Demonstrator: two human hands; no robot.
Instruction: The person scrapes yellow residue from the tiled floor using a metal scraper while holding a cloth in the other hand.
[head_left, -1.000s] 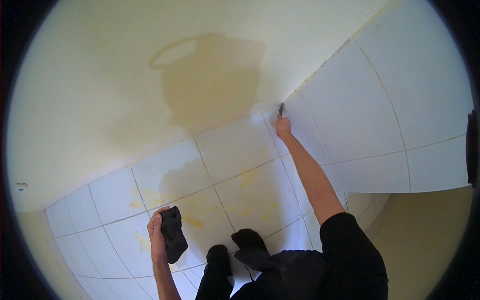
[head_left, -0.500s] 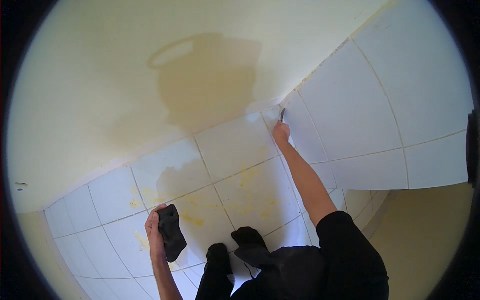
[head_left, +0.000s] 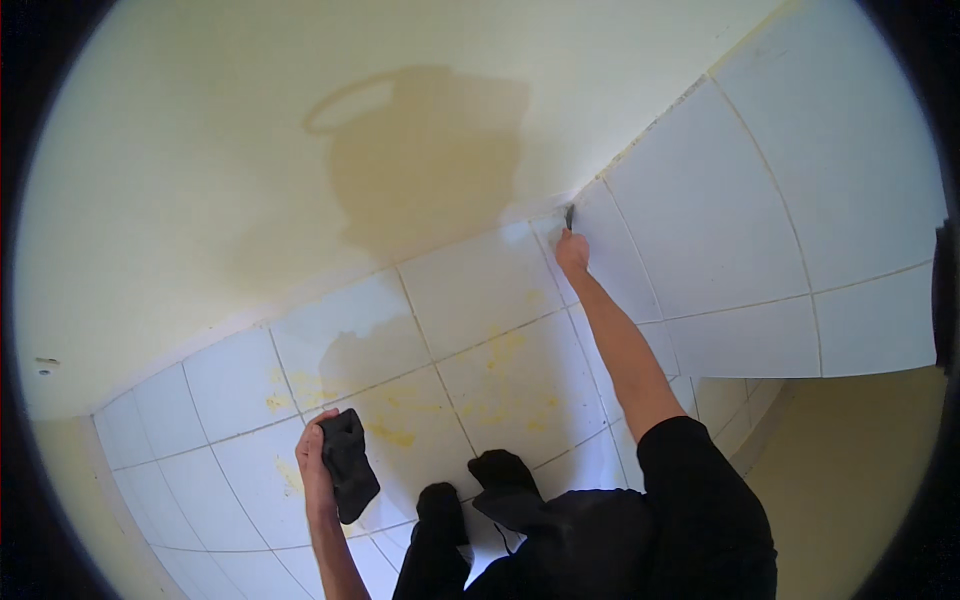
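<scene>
**Ana:** Fingers first, head view. What does each hand have?

**Ben:** Right hand (head_left: 572, 250), a little right of the frame's centre, is closed tight round a small dark tool (head_left: 569, 214). Only the tool's tip shows above the fist, and what kind of tool it is I cannot tell. The tip sits at the corner where the two tiled walls meet, right by the top edge of the tiles. Whether it touches the joint is too small to tell.

**Ana:** And the other one?

**Ben:** Left hand (head_left: 314, 462), lower left of the frame, has its fingers curled shut on a black cloth (head_left: 348, 465). The cloth hangs down from the grip, close in front of the white wall tiles (head_left: 480, 300); I cannot tell whether it touches them.

**Ana:** Edges?

**Ben:** The tiling stops along a line running from the left edge of the frame up to the upper right. Above it is a plain cream wall (head_left: 200, 180) with the person's shadow on it. Yellow stains (head_left: 500, 385) spot the tiles at centre, between the two arms.

**Ana:** Room to move?

**Ben:** The hands are well apart. The right arm is stretched long up to the corner. Bare tile lies open around the left hand. The person's dark clothing (head_left: 640, 530) fills the lower middle of the frame
</scene>
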